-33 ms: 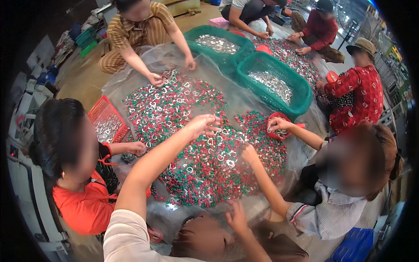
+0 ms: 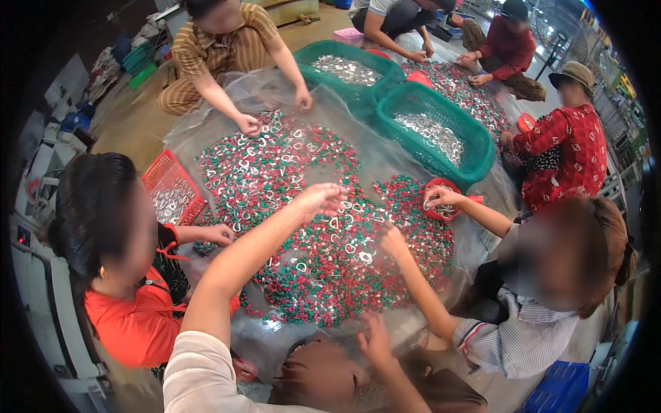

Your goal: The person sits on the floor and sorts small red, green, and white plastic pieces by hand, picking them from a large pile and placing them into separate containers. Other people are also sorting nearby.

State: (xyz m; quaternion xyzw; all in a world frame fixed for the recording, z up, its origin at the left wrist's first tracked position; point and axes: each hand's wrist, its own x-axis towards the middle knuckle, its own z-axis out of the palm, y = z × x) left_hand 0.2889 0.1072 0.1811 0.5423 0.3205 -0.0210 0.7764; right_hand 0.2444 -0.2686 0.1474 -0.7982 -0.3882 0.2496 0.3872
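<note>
My left hand (image 2: 322,201) reaches out over the middle of a wide pile of small red and green pieces (image 2: 310,289). Its fingers are stretched out, and nothing shows in them. Silvery D-shaped metal rings (image 2: 365,257) lie scattered through the pile beneath and beside it. Lower down, at the pile's near edge, my right hand (image 2: 375,341) is held up above my knees. The fingers there are a little blurred but look apart, with no object visible. The pile lies on a clear plastic sheet (image 2: 186,134).
Other people sit around the pile; a co-worker's hand (image 2: 394,242) works close to mine. Another hand dips into a red cup (image 2: 441,215). Green baskets (image 2: 482,165) and a red basket (image 2: 148,175) hold metal rings. A blue crate (image 2: 558,389) is at lower right.
</note>
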